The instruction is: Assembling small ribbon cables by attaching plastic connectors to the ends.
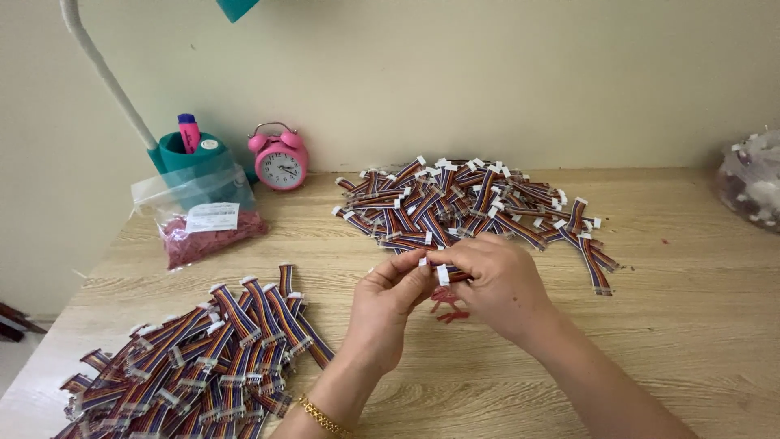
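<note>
Both hands, left hand [388, 299] and right hand [496, 280], pinch ribbon cables [443, 275] mid-frame; bundled pile [203, 358] lower left, loose pile [471, 203] remaining above.

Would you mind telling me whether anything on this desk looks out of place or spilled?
Little stands out: a few red rubber bands lie loose on the wooden desk beneath the hands, away from the bag of bands.

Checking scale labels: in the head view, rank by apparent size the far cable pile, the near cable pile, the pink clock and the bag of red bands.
1. Far cable pile and near cable pile: look alike; the near one is cropped and closer, so unranked.
2. Bag.
3. Clock.
</note>
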